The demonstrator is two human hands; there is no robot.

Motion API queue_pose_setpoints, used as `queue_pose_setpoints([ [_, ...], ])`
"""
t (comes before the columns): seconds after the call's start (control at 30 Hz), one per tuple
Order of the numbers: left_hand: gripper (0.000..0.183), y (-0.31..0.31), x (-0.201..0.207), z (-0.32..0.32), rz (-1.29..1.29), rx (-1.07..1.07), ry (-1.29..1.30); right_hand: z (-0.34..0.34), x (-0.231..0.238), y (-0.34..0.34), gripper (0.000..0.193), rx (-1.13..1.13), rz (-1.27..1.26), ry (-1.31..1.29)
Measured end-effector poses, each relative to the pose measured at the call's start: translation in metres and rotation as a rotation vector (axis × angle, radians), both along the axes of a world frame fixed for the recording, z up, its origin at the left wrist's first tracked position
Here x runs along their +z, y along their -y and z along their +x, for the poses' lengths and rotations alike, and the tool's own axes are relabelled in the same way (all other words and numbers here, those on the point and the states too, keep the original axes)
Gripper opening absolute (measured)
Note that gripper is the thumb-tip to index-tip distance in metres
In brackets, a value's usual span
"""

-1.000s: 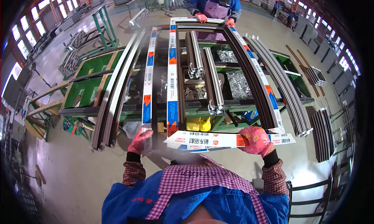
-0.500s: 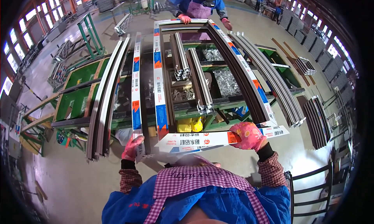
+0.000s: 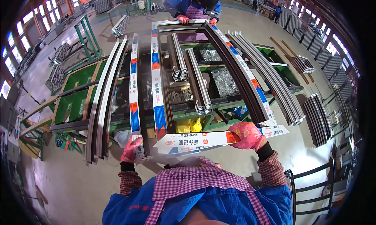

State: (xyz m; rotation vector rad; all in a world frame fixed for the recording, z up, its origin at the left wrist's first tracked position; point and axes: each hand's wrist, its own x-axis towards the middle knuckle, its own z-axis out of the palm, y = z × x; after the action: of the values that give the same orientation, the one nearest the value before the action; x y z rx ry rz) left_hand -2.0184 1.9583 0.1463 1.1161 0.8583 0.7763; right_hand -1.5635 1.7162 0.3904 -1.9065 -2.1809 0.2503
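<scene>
My right hand point(image 3: 247, 136), in a pink patterned glove, is wrapped round a short aluminium profile point(image 3: 192, 140) covered in white printed film. Its pointed, mitred ends face left and right, across the near end of a brown three-sided frame point(image 3: 157, 84). The right end of the short profile is close to the frame's near right corner; whether they touch I cannot tell. At the left, my left hand point(image 3: 130, 150), gloved in pink, grips the near end of a long loose profile point(image 3: 134, 92) with white, blue and orange film, lying parallel to the frame.
A co-worker point(image 3: 192, 5) leans over the frame's far end, both gloved hands there. Green benches point(image 3: 78, 101) with compartments of metal fittings point(image 3: 224, 83) stand beneath. More profiles lie left point(image 3: 105, 99) and right point(image 3: 270, 80). A black rack point(image 3: 313, 187) stands at lower right.
The co-worker's hand on the right has come in to the frame's far right corner, and the head has bent lower. My hands keep their grips; the whole view has shifted slightly.
</scene>
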Motion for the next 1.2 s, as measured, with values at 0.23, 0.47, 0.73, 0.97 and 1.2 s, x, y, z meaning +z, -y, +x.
queue_pose_setpoints([
  [0.23, 0.06, -0.017, -0.041, -0.02, 0.114, -0.113, 0.054, -0.002, 0.003, -0.001, 0.038, 0.02, 0.005, -0.021],
  [0.47, 0.053, -0.015, -0.039, -0.014, 0.433, -0.184, -0.091, -0.003, 0.006, 0.001, 0.043, -0.023, -0.058, 0.021],
  [0.73, 0.038, -0.005, 0.0, -0.008, 0.891, -0.261, -0.577, -0.004, 0.007, 0.0, 0.042, -0.008, -0.029, 0.012],
  [0.97, 0.037, -0.008, -0.014, -0.016, 0.765, -0.249, -0.442, -0.005, 0.008, 0.0, 0.042, -0.003, -0.034, -0.001],
  [1.2, 0.043, -0.012, -0.011, -0.016, 1.112, -0.345, -0.834, -0.004, 0.009, 0.0, 0.042, -0.001, -0.027, 0.005],
])
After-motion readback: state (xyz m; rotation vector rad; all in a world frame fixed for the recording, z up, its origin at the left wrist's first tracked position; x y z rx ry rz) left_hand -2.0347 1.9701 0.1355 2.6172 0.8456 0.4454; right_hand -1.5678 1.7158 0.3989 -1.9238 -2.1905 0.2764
